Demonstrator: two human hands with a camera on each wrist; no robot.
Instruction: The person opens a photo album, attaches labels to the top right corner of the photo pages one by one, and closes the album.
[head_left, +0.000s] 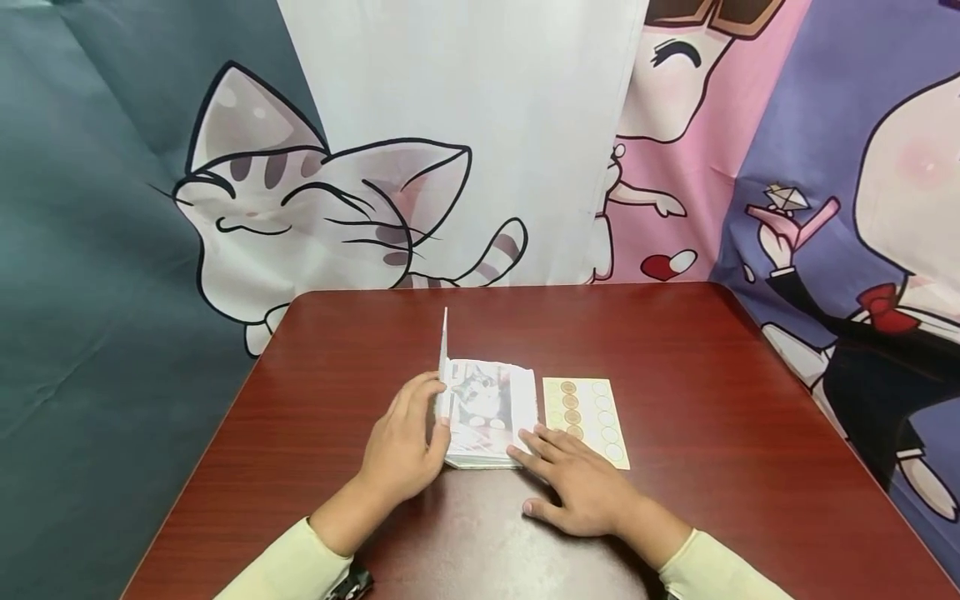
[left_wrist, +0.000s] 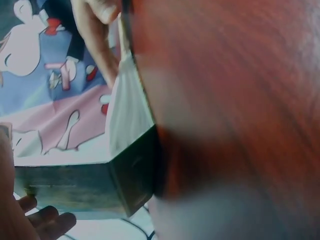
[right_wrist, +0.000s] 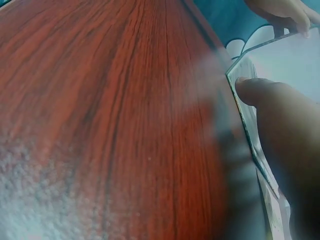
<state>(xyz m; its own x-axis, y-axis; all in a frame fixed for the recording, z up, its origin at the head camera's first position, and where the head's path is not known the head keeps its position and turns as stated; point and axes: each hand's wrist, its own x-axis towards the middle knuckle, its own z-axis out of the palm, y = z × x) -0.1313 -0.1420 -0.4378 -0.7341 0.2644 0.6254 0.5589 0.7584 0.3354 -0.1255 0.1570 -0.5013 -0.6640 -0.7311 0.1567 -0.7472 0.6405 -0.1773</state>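
Observation:
A small thick book (head_left: 480, 458) lies open on the table, a cat picture (head_left: 480, 400) on its exposed page. Its front cover (head_left: 443, 350) stands upright, seen edge-on in the head view; the left wrist view shows its dark outer face (left_wrist: 75, 187). My left hand (head_left: 405, 437) holds this cover at its near edge, the fingers on the outside and the thumb by the lower edge. My right hand (head_left: 588, 483) lies with spread, fairly straight fingers, the fingertips on the page's lower right corner. Its thumb points left over the table.
A pale yellow sheet of round stickers (head_left: 600, 412) lies right of the book, partly under my right hand's fingers in the head view. The reddish-brown table (head_left: 360, 333) ends at a cartoon-printed backdrop (head_left: 480, 100). A dark watch or band (head_left: 351, 581) shows at the left sleeve.

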